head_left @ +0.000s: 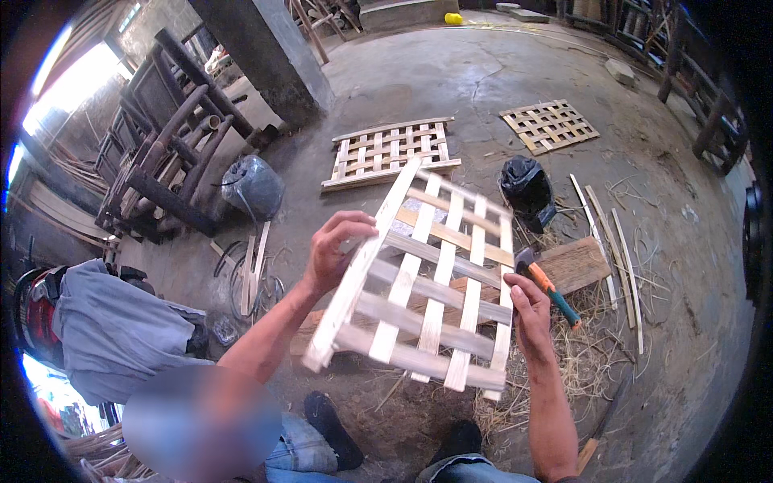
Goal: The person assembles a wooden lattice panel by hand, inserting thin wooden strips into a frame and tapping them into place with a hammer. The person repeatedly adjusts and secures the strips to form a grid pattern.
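Between my hands a woven lattice panel [439, 299] of pale wooden slats is held up, tilted, above the floor. My left hand [336, 248] grips its thick left rail near the upper part. At the opposite edge my right hand [530, 312] pinches the side slat between thumb and fingers. Just beyond that hand a hammer [555, 296] with an orange and green handle rests against a thick wooden plank [578, 264]. The panel covers much of the plank. Farther off lie another lattice panel with rails [392, 153] and a flat woven panel [551, 126].
A black plastic bag [527, 193] stands behind the plank. Long thin strips [616, 249] and shavings [580, 370] litter the right side, with a wooden-handled blade [590, 452] near my right forearm. Dark wooden furniture [181, 145], a plastic-wrapped bundle [253, 187] and grey cloth [121, 322] occupy the left.
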Motion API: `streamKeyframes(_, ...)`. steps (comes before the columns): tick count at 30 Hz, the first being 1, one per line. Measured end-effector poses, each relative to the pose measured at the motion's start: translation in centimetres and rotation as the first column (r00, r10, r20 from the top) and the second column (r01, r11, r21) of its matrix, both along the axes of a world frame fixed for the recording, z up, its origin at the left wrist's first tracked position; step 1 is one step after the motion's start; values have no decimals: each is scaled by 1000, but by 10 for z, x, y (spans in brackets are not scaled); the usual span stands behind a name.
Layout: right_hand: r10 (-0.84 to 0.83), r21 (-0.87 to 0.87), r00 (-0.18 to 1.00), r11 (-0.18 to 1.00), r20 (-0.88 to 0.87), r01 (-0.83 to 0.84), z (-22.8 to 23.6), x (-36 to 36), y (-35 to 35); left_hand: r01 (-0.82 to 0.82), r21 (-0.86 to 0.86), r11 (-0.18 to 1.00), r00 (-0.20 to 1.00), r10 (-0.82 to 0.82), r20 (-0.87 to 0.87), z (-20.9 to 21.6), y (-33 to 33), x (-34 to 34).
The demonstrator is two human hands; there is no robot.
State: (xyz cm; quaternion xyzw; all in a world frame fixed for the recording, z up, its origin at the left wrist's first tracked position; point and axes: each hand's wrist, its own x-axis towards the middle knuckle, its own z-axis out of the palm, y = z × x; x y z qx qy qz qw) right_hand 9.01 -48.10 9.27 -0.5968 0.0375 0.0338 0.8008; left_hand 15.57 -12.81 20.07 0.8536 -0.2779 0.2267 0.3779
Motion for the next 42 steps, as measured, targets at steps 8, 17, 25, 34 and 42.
streamKeyframes(8,146,140,989,980,-25,-141,37,-9,26,-69,-8,998,988,67,-141,39,13,26)
streamKeyframes(17,165,173,978,975,-125,-142,18,-30,36,-109,38,993,747,107,-657,52,-3,31)
streamKeyframes(25,223,226,943,959,-245,-169,-6,-56,42,-88,104,991,681,136,-720,30,0,30)
streamKeyframes(34,163,494,871,864,-464,101,11,-52,43,118,-55,992,906,-130,-403,35,4,43)
streamKeyframes(42,140,548,923,832,-359,88,-1,-54,39,172,-28,985,849,-162,-503,35,17,38)
